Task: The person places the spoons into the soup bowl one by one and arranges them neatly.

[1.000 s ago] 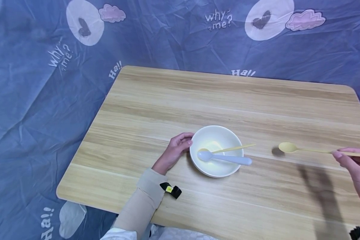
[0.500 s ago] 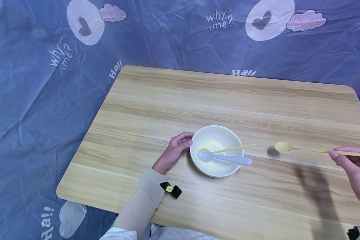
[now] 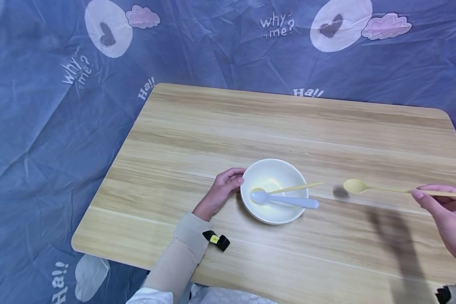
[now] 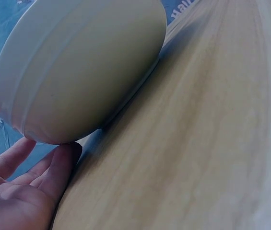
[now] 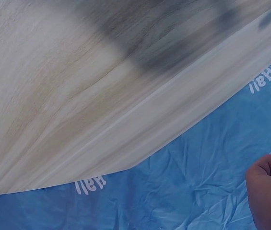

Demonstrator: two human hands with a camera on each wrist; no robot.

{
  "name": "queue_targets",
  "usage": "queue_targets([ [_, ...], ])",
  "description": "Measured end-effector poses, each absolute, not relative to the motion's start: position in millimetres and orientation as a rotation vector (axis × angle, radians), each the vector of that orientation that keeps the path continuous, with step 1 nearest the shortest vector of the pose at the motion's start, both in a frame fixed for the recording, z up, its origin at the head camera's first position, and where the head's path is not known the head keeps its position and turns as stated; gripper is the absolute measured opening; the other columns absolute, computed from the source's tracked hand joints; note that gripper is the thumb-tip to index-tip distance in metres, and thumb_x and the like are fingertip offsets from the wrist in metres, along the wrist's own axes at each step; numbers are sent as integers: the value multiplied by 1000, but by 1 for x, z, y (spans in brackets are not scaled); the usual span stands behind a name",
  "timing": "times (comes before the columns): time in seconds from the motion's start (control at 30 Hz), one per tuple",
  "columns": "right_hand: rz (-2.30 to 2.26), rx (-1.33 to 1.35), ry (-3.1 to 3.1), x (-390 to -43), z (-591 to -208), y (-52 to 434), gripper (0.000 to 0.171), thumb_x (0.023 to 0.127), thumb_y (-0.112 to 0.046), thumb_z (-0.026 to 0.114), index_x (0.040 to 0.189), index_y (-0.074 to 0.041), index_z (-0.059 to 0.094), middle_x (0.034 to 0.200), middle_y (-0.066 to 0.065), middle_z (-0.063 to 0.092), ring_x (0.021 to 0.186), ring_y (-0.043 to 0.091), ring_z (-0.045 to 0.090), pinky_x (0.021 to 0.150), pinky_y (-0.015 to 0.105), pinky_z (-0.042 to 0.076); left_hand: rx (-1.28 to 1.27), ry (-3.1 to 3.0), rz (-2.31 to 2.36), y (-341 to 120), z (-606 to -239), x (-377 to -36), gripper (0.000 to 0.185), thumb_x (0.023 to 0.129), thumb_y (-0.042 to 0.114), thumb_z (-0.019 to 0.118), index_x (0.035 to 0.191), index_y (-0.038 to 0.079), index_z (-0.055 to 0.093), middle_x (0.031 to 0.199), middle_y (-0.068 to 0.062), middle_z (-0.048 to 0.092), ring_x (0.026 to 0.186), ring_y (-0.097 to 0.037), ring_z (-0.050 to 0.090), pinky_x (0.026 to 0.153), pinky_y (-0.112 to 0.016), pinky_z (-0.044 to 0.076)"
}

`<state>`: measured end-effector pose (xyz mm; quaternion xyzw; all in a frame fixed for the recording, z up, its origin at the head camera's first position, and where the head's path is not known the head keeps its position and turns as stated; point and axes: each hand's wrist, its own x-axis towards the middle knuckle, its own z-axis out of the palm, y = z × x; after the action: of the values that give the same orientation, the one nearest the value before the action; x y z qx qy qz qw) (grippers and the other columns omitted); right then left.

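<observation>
In the head view, a white bowl [image 3: 275,171] stands on the wooden table. Its left side is held by my left hand [image 3: 225,188], thumb at the rim and fingers against the outer wall. The left wrist view shows fingertips [image 4: 68,153] against the bowl's underside. Inside the bowl, a pale blue spoon [image 3: 289,201] lies across a yellow spoon [image 3: 292,188]; both handles stick out over the right rim. Over the table's right part, my right hand [image 3: 446,213] pinches another yellow spoon [image 3: 355,186] by its handle, bowl end pointing left. The right wrist view shows only part of this hand.
The wooden table [image 3: 197,126] has rounded corners. Behind it and at its left hangs a blue printed cloth [image 3: 213,46]. A shadow from the right arm falls on the tabletop. The left sleeve [image 3: 178,257] reaches over the front edge.
My right hand has moved slightly left with the yellow spoon, toward the bowl. The left hand, the bowl and the spoons in it have stayed put.
</observation>
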<state>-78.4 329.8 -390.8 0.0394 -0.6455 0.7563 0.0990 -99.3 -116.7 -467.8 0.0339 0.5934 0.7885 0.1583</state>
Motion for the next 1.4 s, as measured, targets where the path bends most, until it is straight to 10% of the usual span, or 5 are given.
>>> queue_targets([
  [1.4,2046,-156,-1955,-79,-376,298,18,78,18,59,83,3,68,65,-2,68,57,2,61,57,10,45,105,1714,2254,-116,-470,-100,43,92,8,49,130,-11,44,128,-29,52,104,-11,59,88,-25,51],
])
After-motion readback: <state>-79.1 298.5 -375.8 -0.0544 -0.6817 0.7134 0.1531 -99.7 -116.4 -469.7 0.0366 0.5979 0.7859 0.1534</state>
